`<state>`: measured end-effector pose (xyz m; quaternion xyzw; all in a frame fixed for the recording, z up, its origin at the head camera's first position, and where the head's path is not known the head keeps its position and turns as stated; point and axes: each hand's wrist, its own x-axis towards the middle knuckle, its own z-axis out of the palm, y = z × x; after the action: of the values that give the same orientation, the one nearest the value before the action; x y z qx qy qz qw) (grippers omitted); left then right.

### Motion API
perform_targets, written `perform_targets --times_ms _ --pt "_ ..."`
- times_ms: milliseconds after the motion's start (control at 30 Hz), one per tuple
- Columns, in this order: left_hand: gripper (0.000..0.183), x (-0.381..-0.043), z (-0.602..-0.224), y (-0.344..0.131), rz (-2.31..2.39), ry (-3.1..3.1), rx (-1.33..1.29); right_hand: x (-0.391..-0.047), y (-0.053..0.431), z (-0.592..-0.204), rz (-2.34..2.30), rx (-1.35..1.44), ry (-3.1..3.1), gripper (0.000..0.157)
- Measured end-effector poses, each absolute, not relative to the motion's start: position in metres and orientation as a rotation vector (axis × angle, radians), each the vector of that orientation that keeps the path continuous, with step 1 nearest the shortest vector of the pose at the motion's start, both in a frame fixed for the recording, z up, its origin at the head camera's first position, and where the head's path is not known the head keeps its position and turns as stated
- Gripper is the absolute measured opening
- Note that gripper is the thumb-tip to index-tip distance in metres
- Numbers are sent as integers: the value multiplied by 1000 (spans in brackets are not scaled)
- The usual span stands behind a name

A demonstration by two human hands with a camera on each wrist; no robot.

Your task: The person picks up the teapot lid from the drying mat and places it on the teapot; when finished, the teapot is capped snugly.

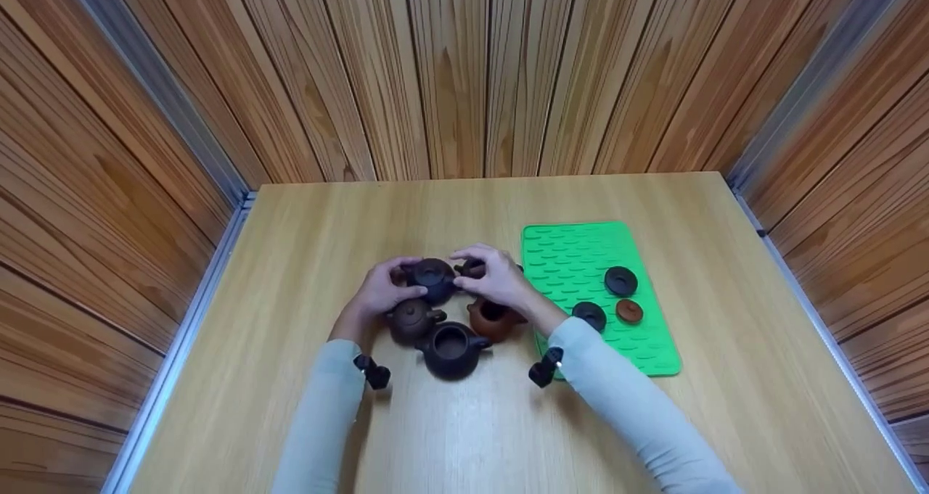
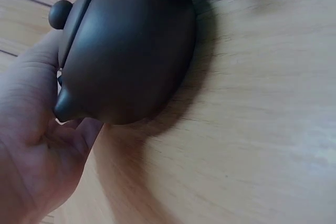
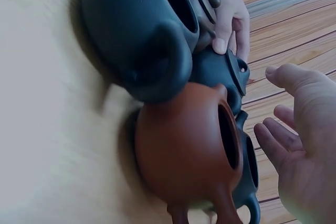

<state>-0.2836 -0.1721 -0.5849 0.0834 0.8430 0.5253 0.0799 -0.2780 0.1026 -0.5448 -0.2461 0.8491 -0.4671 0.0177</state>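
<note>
Unless misseen, left fingers [image 1: 398, 263] hold teapot [image 1: 439, 283].

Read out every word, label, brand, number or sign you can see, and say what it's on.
None readable in any view.
The green mat carries only short dash-like marks, no lettering.
The brick-red teapot and the black teapot the left hand holds show no visible text.

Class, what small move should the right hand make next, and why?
Probably reach for the reddish lid on the green mat: the right hand holds nothing, and the reddish teapot, close to that lid in color, stands open.
</note>
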Motion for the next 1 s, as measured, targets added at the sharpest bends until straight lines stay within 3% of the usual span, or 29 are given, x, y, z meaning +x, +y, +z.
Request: perform_targets --times_ms 467,1000 --pt "62 -281 -578 -170 1531 2551 306 -274 149 -541 -1586 -671 2615 44" --pt "72 -288 -544 -162 1494 2570 316 -274 198 -537 -1707 -587 2613 42"
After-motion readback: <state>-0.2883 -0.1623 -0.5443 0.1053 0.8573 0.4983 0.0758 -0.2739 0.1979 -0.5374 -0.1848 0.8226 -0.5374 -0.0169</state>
